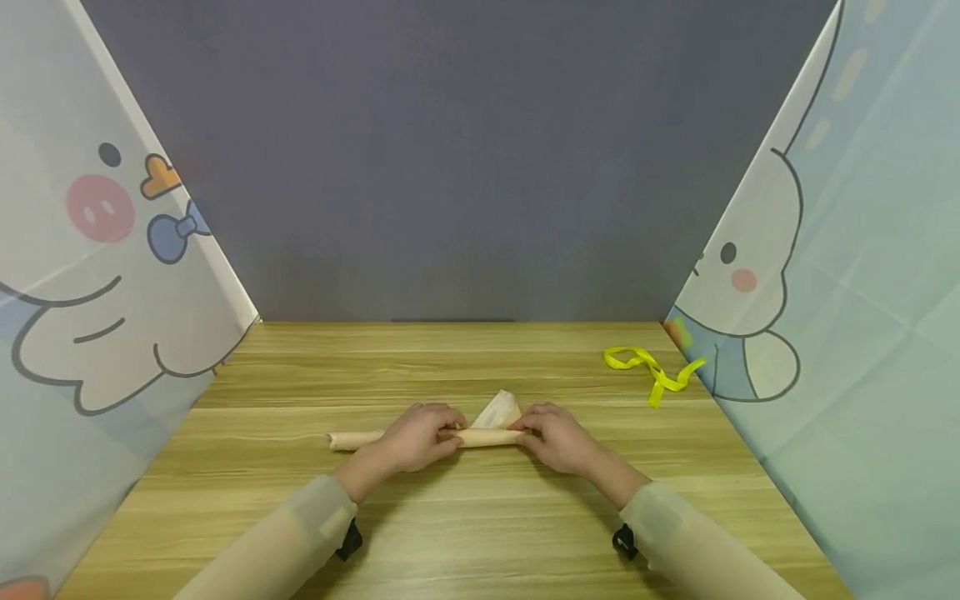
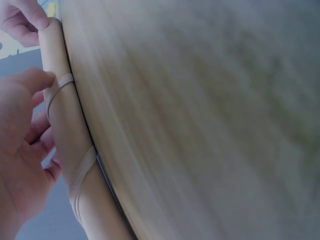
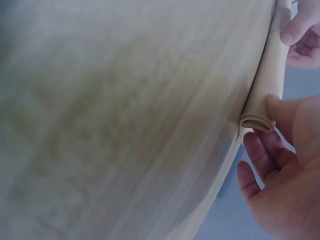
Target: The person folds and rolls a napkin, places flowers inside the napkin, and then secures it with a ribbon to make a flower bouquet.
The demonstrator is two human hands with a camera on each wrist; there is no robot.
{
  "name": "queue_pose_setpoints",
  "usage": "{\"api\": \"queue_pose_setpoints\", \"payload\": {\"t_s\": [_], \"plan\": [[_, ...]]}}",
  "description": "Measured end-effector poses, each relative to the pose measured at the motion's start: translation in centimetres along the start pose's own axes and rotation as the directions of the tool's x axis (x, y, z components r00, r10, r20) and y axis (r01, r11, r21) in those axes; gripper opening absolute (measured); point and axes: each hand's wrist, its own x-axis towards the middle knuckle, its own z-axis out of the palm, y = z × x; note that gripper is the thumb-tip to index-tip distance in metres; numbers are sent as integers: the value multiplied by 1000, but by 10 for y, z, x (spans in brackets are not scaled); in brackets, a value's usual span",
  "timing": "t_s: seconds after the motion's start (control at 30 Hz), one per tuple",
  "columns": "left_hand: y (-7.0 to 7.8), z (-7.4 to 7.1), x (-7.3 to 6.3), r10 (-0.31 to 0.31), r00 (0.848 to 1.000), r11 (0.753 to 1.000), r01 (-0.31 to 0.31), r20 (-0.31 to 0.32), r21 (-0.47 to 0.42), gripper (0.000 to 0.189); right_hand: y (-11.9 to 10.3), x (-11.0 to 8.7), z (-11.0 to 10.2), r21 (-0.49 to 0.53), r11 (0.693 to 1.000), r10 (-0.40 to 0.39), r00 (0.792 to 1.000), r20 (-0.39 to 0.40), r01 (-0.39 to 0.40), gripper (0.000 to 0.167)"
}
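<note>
One beige roll (image 1: pixel 487 437) lies below centre of my head view, and I see the left hand (image 1: pixel 418 437) and right hand (image 1: pixel 561 439) pinching it. Yellow ribbon (image 1: pixel 661 383) curls at the right.

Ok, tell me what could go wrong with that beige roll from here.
The beige roll could spring open if the right hand eases off; its layers show at that end. The pale flap sticking out behind it, between the hands, might get creased. The other end extends past the left hand, so it may loosen unevenly.
</note>
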Motion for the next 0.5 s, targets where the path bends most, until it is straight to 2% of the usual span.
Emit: {"api": "queue_pose_setpoints", "payload": {"t_s": [0.17,0.27,0.5], "plan": [[1,-1,0,32,999,999,-33,-9,-24,16,0,1,0,30,1000,5,1000,-7,-5,13],[1,-1,-1,32,999,999,-32,-7,-22,15,1,1,0,56,998,3,1000,-20,-2,13],[0,-2,-2,65,997,997,-64,-35,33,14,3,1,1,77,997,-22,999,-47,26,10]]}}
